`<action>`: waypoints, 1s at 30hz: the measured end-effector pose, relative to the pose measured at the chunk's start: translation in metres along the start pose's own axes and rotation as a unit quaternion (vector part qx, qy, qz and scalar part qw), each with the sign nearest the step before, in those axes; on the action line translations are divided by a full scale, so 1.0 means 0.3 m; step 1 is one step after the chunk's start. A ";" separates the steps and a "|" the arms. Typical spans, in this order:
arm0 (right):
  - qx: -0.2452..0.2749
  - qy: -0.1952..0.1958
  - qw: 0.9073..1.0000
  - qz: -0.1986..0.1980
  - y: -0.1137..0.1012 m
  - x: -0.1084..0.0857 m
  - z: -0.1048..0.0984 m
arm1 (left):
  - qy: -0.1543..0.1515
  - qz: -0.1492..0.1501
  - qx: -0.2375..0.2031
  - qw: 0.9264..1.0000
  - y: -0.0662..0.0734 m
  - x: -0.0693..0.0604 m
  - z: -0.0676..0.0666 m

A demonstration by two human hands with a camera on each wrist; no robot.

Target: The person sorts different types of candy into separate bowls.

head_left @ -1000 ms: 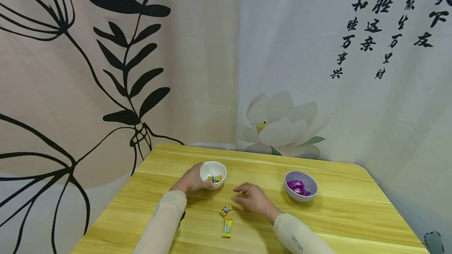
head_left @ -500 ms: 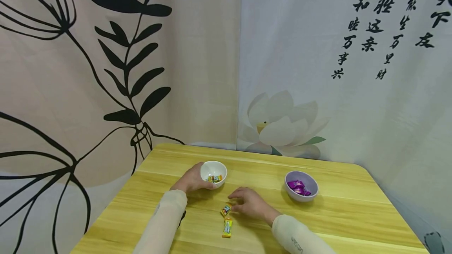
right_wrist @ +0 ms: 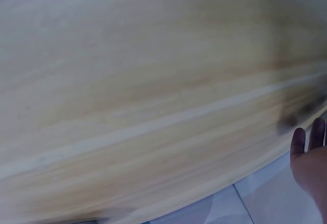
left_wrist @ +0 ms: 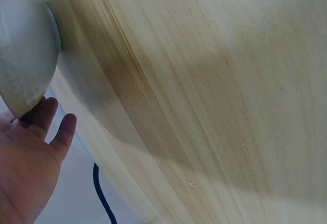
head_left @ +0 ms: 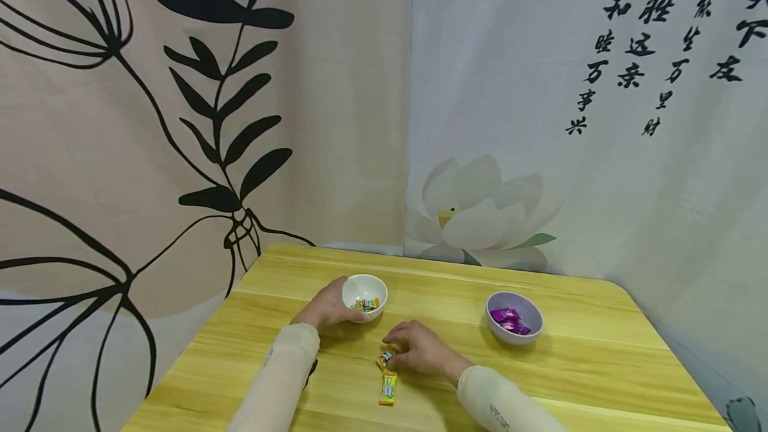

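My left hand (head_left: 329,304) holds a small white bowl (head_left: 377,312) by its left side, the thumb along the front. Several yellow-wrapped candies (head_left: 367,304) lie inside. In the left wrist view the bowl (left_wrist: 28,45) is at the upper left, the hand (left_wrist: 25,168) against its rim. My right hand (head_left: 423,349) reaches over a small wrapped candy (head_left: 385,358) on the table, index finger above it and thumb beside it. A firm pinch is not visible. Just below lies another yellow candy (head_left: 388,389). The right wrist view shows only part of the hand (right_wrist: 311,168).
A light purple bowl (head_left: 533,309) with purple-wrapped candies (head_left: 509,320) stands to the right on the wooden table (head_left: 576,365). Behind the table's far edge hangs a printed curtain (head_left: 348,119). A dark cable (left_wrist: 102,196) hangs beyond the table edge.
My right hand has moved left and slightly down onto the upper loose candy, its fingers closer about it. The left hand and white bowl have stayed in place.
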State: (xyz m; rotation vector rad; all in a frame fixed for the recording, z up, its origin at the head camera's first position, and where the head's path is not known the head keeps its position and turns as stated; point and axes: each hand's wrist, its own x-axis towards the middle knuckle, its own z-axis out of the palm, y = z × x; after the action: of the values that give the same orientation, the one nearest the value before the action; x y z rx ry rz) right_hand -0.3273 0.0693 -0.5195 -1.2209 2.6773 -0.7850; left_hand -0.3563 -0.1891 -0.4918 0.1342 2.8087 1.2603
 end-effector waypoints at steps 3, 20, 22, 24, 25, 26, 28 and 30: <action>-0.009 -0.005 1.000 0.005 -0.002 0.000 0.004 | 0.001 0.001 0.000 1.000 0.001 0.000 -0.001; -0.056 -0.007 0.998 -0.022 -0.010 -0.002 0.014 | 0.000 0.009 0.001 1.000 0.011 -0.009 -0.002; -0.052 -0.004 0.998 -0.020 -0.009 -0.003 0.015 | 0.000 0.010 -0.002 1.000 0.014 -0.011 -0.002; -0.044 0.001 0.999 -0.018 -0.008 -0.005 0.015 | 0.000 0.010 -0.003 1.000 0.017 -0.013 -0.003; -0.040 0.002 0.999 -0.016 -0.008 -0.004 0.014 | 0.000 0.010 -0.004 1.000 0.017 -0.013 -0.003; -0.036 0.004 0.999 -0.015 -0.009 -0.004 0.013 | 0.000 0.010 -0.005 1.000 0.018 -0.013 -0.004; -0.028 0.007 0.999 -0.013 -0.009 -0.004 0.012 | 0.000 0.008 -0.005 1.000 0.017 -0.013 -0.003; -0.022 0.010 1.000 -0.010 -0.007 -0.002 0.012 | 0.001 0.007 -0.005 1.000 0.017 -0.014 -0.004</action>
State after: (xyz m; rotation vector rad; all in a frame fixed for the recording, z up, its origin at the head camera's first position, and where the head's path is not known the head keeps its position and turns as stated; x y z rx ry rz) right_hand -0.3243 0.0670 -0.5218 -1.2580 2.7178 -0.7485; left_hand -0.3519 -0.1870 -0.4872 0.1538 2.8074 1.2790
